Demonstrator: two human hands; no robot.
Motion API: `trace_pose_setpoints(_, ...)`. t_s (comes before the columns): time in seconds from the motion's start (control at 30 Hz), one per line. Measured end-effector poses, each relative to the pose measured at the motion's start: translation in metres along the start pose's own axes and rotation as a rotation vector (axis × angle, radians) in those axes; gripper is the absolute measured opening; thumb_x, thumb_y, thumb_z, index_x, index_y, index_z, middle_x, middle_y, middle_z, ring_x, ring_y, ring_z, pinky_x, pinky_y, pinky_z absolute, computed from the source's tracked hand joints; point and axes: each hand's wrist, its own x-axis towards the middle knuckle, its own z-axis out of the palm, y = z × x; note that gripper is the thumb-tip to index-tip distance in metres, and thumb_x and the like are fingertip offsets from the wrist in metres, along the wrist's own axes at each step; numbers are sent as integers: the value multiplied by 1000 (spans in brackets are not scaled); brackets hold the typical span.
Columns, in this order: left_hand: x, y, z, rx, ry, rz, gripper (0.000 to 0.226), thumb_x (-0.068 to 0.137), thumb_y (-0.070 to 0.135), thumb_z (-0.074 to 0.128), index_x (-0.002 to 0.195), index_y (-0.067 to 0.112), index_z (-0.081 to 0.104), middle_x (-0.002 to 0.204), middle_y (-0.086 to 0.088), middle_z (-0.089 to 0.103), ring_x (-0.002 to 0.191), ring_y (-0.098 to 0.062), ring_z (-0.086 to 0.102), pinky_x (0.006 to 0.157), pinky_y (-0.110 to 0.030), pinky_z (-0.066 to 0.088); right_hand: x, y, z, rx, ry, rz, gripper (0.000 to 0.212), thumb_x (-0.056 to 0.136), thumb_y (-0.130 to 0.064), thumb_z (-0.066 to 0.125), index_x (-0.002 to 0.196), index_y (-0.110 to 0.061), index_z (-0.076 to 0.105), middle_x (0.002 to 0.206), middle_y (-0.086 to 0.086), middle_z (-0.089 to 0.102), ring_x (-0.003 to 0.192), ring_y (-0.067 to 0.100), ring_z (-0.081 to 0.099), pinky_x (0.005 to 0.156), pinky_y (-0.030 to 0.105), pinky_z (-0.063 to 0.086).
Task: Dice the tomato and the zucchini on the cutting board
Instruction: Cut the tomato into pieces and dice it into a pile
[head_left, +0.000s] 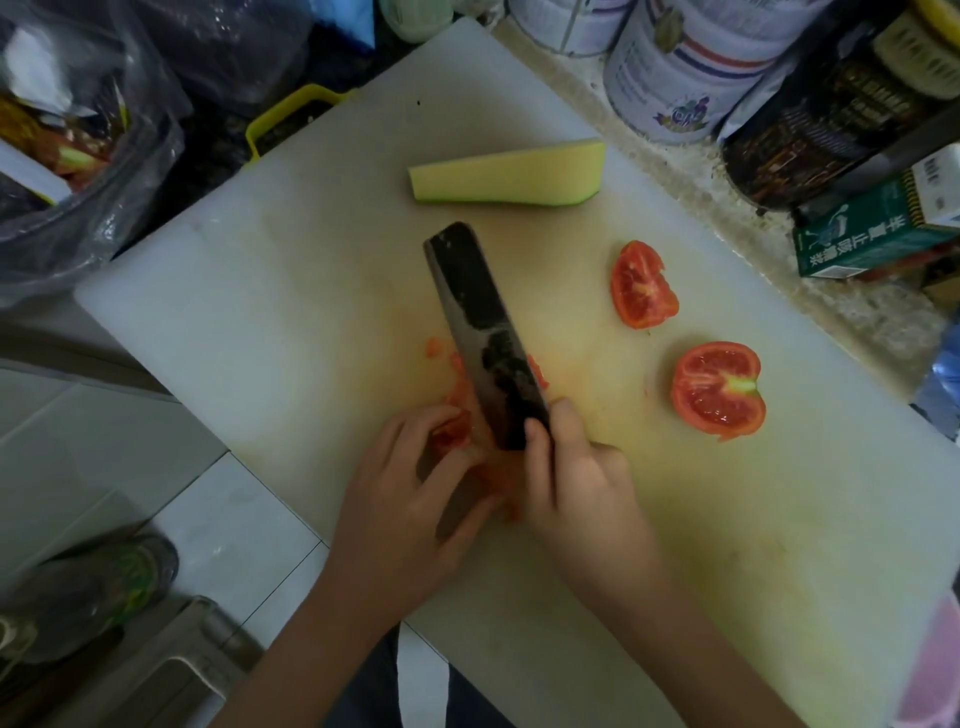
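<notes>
A white cutting board (260, 312) fills the middle of the view. My right hand (576, 483) grips the handle of a dark cleaver (478, 317), whose blade stands on the board over cut tomato bits (457, 384). My left hand (405, 499) holds a tomato piece (452, 431) with curled fingers, right beside the blade. Two tomato pieces lie cut side up to the right: a smaller wedge (643, 285) and a half (718, 388). A cut length of zucchini (511, 174), pale flesh up, lies at the board's far side.
Tins (691, 73), a dark jar (831, 114) and a green carton (878, 234) stand along the counter at the right. A plastic bag (78, 156) with scraps sits at the upper left. The board's left corner overhangs a tiled floor (234, 519), where a shoe (88, 592) shows.
</notes>
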Motion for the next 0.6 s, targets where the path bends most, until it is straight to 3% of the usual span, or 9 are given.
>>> trace_pose_setpoints(0.1,3,2,6,43,75,-19,16,87,22,70,93,8,73,115,-14,62,107,-28,55,89,-31,47,-7,7,-14,92,3,16,18,100,-28,37,84,-21,37,45,-11,33,37,18,40,38,30,22)
trace_pose_setpoints(0.27,9,8,10,61,124,-81,13,85,21,71,89,9,71,109,-11,62,101,-26,56,82,-32,48,-29,20,-21,156,-18,62,23,95,-42,32,79,-25,34,46,2,46,37,15,44,41,41,34)
trace_pose_setpoints(0.47,4,1,-2,-95,67,-95,39,89,32,64,119,7,61,128,-12,54,119,-18,51,103,-19,40,-41,21,-15,187,-54,78,26,92,-45,32,77,-23,36,48,5,49,39,15,46,44,42,37)
trace_pose_setpoints(0.6,0,-7,-11,-106,96,-77,39,89,29,66,118,4,64,124,-8,60,116,-15,57,106,-19,40,-40,13,-15,218,-80,21,20,93,-44,33,78,-31,32,49,6,48,39,16,44,42,40,35)
